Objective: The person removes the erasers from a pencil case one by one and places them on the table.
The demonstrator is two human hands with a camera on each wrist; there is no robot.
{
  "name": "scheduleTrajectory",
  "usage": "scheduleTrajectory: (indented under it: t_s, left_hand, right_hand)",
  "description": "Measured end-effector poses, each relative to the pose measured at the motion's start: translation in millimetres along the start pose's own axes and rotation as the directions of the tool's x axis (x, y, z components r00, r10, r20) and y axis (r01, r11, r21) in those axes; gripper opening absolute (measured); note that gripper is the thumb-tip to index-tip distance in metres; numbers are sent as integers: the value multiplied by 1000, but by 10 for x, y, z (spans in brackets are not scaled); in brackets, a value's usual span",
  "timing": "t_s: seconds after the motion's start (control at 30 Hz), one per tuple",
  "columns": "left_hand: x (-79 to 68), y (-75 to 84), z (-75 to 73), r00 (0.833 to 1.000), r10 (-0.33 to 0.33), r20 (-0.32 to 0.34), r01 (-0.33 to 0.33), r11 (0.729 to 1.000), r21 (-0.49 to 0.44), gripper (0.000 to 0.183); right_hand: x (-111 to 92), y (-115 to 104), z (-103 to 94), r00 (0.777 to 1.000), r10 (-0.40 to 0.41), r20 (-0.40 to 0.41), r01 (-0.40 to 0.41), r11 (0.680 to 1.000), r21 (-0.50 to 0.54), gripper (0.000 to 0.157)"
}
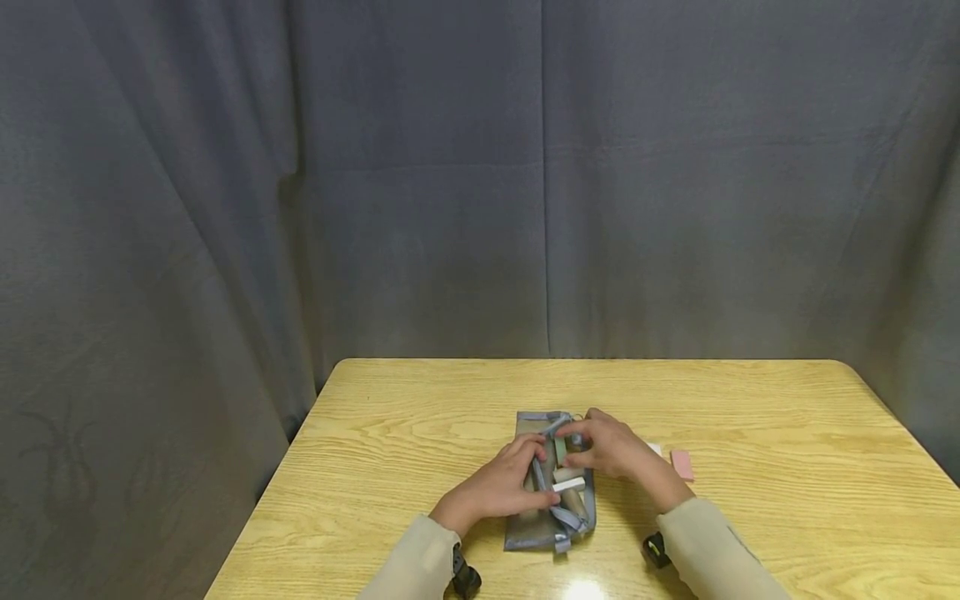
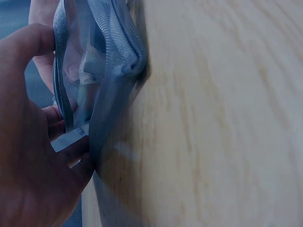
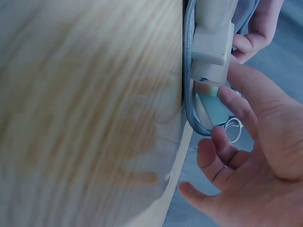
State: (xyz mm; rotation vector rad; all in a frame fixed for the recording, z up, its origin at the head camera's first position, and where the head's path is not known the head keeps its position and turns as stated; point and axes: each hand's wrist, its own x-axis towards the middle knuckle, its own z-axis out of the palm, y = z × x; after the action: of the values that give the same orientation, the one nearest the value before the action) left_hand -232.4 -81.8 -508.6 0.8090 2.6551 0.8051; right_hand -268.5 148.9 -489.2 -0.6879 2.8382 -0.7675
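A grey-blue mesh pouch [image 1: 525, 533] lies on the table with its zipped mouth spread open. My left hand [image 1: 504, 483] grips the pouch's near side, fingers curled over the trimmed edge [image 2: 60, 71]. My right hand [image 1: 611, 446] reaches into the mouth from the other side, thumb and forefinger at the two ends of a green block [image 1: 560, 451]. Beside that block in the pouch are a white block [image 1: 570, 484] and beige cylinders [image 1: 574, 503]. A metal ring [image 3: 233, 130] hangs at the pouch's end by the right fingers.
On the wooden table [image 1: 787, 500], a pink block [image 1: 682, 465] lies right of the pouch. A white piece [image 1: 655, 448] shows partly behind the right wrist. Grey curtains [image 1: 420, 208] hang behind and to the sides of the table.
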Motion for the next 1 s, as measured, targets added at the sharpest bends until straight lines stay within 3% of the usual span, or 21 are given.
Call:
scheduleTrajectory:
  t_s: [0.27,0.5,1.0]
  left_hand:
    - [-2,-2,-11,1000,7,-14,-7,1000,8,58]
    - [2,-20,22,1000,6,-18,-6,1000,2,57]
    - [-16,19,-9,1000,7,-4,-7,1000,-8,57]
  right_hand:
    - [47,6,38,998,-58,-34,61,996,69,41]
    - [44,13,110,996,-44,-72,50,994,93,43]
    - [-112,-64,-9,986,-74,-147,94,987,131,44]
